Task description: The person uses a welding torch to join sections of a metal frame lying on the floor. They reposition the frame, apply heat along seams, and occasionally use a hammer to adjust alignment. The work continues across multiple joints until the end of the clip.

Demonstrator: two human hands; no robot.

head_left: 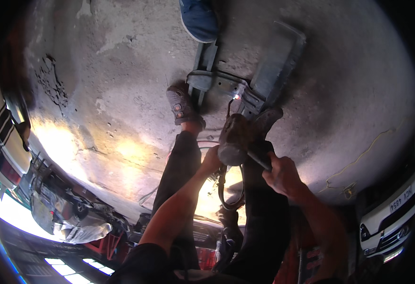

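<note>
My left hand [211, 160] is closed around a welding torch, whose thin bent neck [229, 108] reaches up to the metal. Its fingers are partly hidden behind a heavy hammer head [232, 142]. My right hand [283, 174] grips the hammer's dark handle [260, 159], with the head hanging between my legs. A small bright glow shows at the torch tip, against a bent steel crosspiece [226, 84] on the floor. That crosspiece lies across a narrow steel rail [196, 97] and meets a wide steel channel [279, 61]. The black torch cable [222, 189] loops below my hands.
Another person's blue shoe [200, 21] rests at the rail's far end. My brown left shoe [179, 104] and dark right shoe [270, 118] flank the crosspiece. A yellow cord [359, 161] lies on the concrete at right. Vehicles stand at right [392, 222] and left [8, 137].
</note>
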